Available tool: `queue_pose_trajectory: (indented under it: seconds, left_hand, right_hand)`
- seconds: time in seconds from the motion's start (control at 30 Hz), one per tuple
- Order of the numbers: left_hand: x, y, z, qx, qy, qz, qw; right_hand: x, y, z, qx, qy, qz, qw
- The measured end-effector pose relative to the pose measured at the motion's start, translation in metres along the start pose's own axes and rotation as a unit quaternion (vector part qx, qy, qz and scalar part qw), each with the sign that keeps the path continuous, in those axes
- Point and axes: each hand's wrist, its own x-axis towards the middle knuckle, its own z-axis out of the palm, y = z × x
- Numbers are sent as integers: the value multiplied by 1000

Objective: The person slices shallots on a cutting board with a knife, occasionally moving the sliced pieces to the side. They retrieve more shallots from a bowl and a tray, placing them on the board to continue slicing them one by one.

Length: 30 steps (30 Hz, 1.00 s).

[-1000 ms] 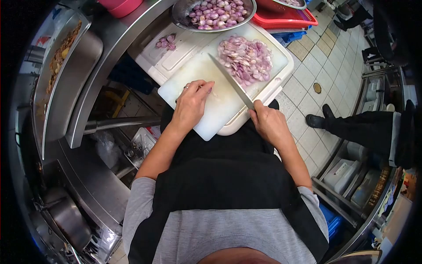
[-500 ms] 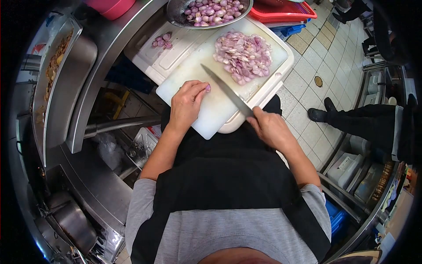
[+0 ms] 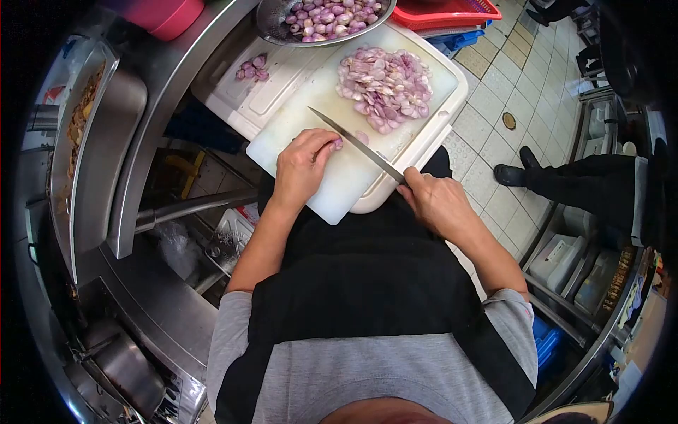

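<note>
On the white cutting board [image 3: 326, 194], my left hand [image 3: 300, 166] pinches a small purple shallot [image 3: 337, 143] with its fingertips. My right hand [image 3: 434, 201] is wrapped round the handle of a long knife [image 3: 367, 150], whose blade slants up and left, close to the shallot. A slice [image 3: 361, 137] lies just beyond the blade. The pile of sliced shallots [image 3: 387, 88] covers the far right of the board. A few shallot pieces [image 3: 253, 68] rest on the white lid [image 3: 272, 92] under the board. Whole peeled shallots [image 3: 335, 20] fill a metal bowl [image 3: 314, 44] at the far edge.
A red basket [image 3: 445, 15] sits behind the board, beside a pink tub [image 3: 173, 21] on a steel counter [image 3: 159, 92]. A food tray [image 3: 78, 148] stands at left. A person's legs [image 3: 579, 180] are on the tiled floor [image 3: 487, 113] at right.
A slice now lies on the board beyond the blade. The knife has shifted slightly, its tip further left in view. The board and bowl appear a little further left and up.
</note>
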Motion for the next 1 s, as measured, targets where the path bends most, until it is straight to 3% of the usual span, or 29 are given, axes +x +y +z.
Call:
queue_pose_trajectory:
  seconds: [0.23, 0.43, 0.67, 1.0]
  left_hand:
    - [-3, -2, 1, -6, 11, 12, 1000]
    - [-5, -3, 4, -1, 25, 24, 999]
    - [-5, -3, 4, -8, 31, 19, 999]
    - [-7, -3, 4, -5, 29, 19, 999]
  right_hand:
    - [-2, 1, -7, 38, -24, -26, 999]
    - [42, -1, 16, 67, -14, -37, 997]
    - [14, -7, -16, 33, -59, -5, 998]
    - [43, -3, 13, 39, -17, -43, 998]
